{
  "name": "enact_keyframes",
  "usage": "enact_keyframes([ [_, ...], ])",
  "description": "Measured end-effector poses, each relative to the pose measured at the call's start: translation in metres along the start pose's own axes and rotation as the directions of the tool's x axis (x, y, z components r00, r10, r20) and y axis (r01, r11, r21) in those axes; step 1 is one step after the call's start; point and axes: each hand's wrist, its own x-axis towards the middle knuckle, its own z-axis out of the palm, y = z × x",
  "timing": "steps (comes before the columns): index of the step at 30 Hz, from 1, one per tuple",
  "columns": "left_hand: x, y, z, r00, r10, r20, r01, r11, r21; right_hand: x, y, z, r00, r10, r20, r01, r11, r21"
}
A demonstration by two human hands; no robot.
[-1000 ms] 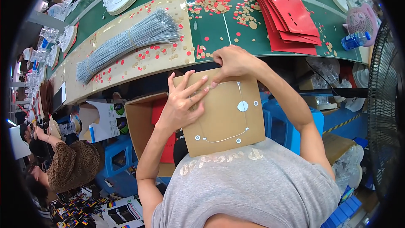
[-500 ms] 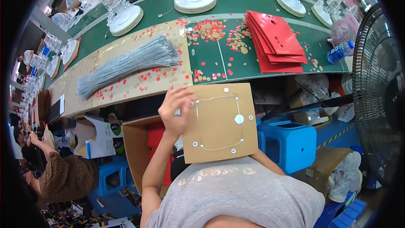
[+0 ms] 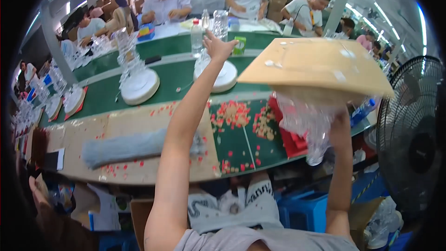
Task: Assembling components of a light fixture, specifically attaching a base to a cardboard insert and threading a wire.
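My right hand (image 3: 340, 123) is raised at the right and closed around a clear plastic tiered piece (image 3: 304, 118), which hangs upside down. On top of it lies a square brown cardboard board (image 3: 320, 60) with white dots and thin wires, tilted. Motion blurs this bundle. My left hand (image 3: 218, 46) reaches far forward with fingers spread, holding nothing that I can see. It is in front of a clear tiered piece on a round white base (image 3: 225, 75); whether it touches that piece I cannot tell. A red-capped bottle (image 3: 196, 37) and a small green box (image 3: 239, 45) stand beside it.
A bundle of grey wire ties (image 3: 125, 148) lies on cardboard with scattered red and tan discs (image 3: 232, 114). Red sheets (image 3: 292, 142) sit under the raised bundle. Another white-based clear piece (image 3: 139, 86) is at left. A black fan (image 3: 409, 125) stands right; people work across the green table.
The board has gone from upright at my lap to raised and tipped over at the right. My left hand has moved from its edge far forward over the table. My view has tilted up.
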Motion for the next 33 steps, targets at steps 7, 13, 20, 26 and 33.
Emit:
enact_keyframes([
  [7,0.063,-0.025,0.022,0.899,0.322,-0.296,-0.342,0.940,-0.017,0.248,0.017,0.026,0.974,-0.172,0.144,0.213,0.506,-0.836],
  [13,0.049,0.042,-0.127,0.710,0.524,-0.470,-0.661,0.727,-0.188,0.365,0.111,0.113,0.807,-0.077,0.585,0.572,-0.139,-0.808],
  [20,-0.055,0.116,-0.340,0.712,0.508,-0.484,-0.680,0.669,-0.299,0.375,0.154,0.270,0.700,-0.012,0.714,0.696,-0.211,-0.686],
  [26,-0.208,0.124,-0.462,0.737,0.233,-0.634,-0.589,0.681,-0.435,0.362,0.120,0.282,0.607,-0.008,0.794,0.745,0.352,-0.566],
  [33,-0.363,0.060,-0.417,0.656,-0.246,-0.713,-0.409,0.678,-0.611,-0.012,-0.047,0.238,0.656,-0.481,0.582,-0.327,0.513,0.793],
])
